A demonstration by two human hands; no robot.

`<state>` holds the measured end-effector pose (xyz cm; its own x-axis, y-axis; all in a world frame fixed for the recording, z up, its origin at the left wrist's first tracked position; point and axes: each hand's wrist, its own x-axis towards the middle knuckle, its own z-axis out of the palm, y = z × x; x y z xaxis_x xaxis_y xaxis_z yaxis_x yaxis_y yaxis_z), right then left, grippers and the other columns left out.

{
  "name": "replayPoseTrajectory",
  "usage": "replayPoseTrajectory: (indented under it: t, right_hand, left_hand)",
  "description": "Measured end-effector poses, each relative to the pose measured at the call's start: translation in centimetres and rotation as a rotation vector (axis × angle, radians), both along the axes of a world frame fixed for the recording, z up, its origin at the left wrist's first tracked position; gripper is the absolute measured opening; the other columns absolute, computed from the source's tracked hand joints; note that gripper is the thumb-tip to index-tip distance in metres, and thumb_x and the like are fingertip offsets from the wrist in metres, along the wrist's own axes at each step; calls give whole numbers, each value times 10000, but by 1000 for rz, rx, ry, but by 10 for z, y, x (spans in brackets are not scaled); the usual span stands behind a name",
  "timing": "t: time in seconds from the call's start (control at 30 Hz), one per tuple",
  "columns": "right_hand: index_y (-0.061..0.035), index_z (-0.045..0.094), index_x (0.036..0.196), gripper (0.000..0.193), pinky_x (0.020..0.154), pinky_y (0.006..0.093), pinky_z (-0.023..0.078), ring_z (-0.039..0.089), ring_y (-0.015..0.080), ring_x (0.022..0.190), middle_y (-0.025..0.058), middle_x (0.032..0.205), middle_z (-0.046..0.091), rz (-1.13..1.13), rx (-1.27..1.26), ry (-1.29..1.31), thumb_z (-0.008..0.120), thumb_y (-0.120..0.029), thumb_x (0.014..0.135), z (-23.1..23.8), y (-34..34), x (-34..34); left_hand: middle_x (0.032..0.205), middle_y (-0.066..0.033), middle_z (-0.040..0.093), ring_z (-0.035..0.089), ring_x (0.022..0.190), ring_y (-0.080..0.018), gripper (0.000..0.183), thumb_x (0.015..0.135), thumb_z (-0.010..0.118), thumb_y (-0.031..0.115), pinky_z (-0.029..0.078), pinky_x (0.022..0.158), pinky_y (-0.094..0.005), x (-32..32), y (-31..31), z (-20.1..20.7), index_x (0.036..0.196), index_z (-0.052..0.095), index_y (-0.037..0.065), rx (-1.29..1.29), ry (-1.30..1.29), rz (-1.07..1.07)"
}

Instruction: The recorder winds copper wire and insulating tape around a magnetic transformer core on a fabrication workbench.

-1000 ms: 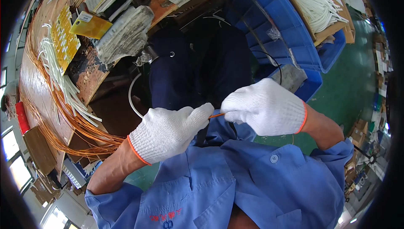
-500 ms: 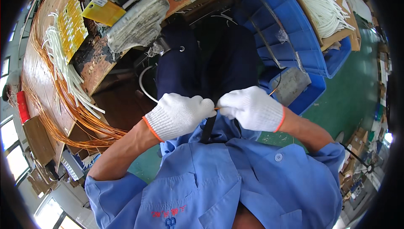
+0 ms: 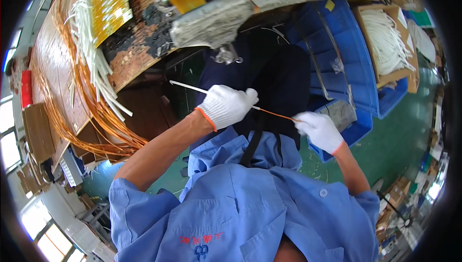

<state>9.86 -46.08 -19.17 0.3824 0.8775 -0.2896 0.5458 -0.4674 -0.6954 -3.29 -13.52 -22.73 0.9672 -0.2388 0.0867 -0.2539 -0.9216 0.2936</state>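
Both hands (image 3: 226,104) (image 3: 321,131) closed: left on tube (image 3: 187,87), right on wire (image 3: 276,114), clear of bench edge (image 3: 143,67).

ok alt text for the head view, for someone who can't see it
A white-gloved left hand grips a white tube, while the right hand, gloved too, holds a copper-coloured wire that runs to the tube's end. Similar wires and more white tubes lie on a wooden table at left; a blue crate is at right.
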Motion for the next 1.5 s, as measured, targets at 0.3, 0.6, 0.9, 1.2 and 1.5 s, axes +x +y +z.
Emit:
replayPoseTrajectory:
  t: [0.3, 0.6, 0.9, 1.2, 1.5]
  right_hand:
    - [-12, 787, 1238, 252, 776, 351, 626, 822, 239, 858, 185, 1017, 818, -239, -47, 153, 697, -156, 1053, 22, 44, -25]
    - [-59, 790, 1026, 126, 673, 405, 609, 764, 276, 699, 106, 747, 732, 30, 138, -225, 672, -82, 991, 3, 75, -25]
    - [-19, 810, 1150, 268, 640, 388, 578, 768, 271, 666, 152, 791, 790, -236, 78, 68, 673, -236, 1072, -2, 112, -39]
    - [15, 790, 1211, 311, 756, 383, 603, 805, 238, 770, 163, 808, 805, -353, -7, 217, 673, -239, 1075, 4, 93, -39]
    - [5, 796, 1088, 244, 429, 274, 351, 499, 67, 478, 70, 748, 736, -695, -100, 503, 715, -224, 1074, 9, 66, -30]
  left_hand:
    - [496, -44, 501, 633, 434, -300, 258, 1036, 718, 303, 440, 366, -457, -1, -8, -11, 953, 668, 63, -24, -49, 28]
    - [496, -74, 529, 649, 454, -332, 313, 1022, 741, 335, 466, 385, -471, -1, -17, -18, 896, 652, 62, -84, -46, 66]
    - [527, -103, 582, 684, 487, -359, 259, 1013, 716, 284, 515, 417, -501, 7, -26, -24, 907, 673, 52, -49, -20, 72]
    - [572, -114, 618, 691, 506, -362, 224, 1038, 636, 230, 506, 410, -497, 10, -31, -30, 976, 687, 22, -9, -8, 40]
    - [829, -104, 693, 746, 639, -293, 289, 874, 748, 204, 551, 479, -452, 6, -32, -2, 1111, 731, 41, -20, -169, -36]
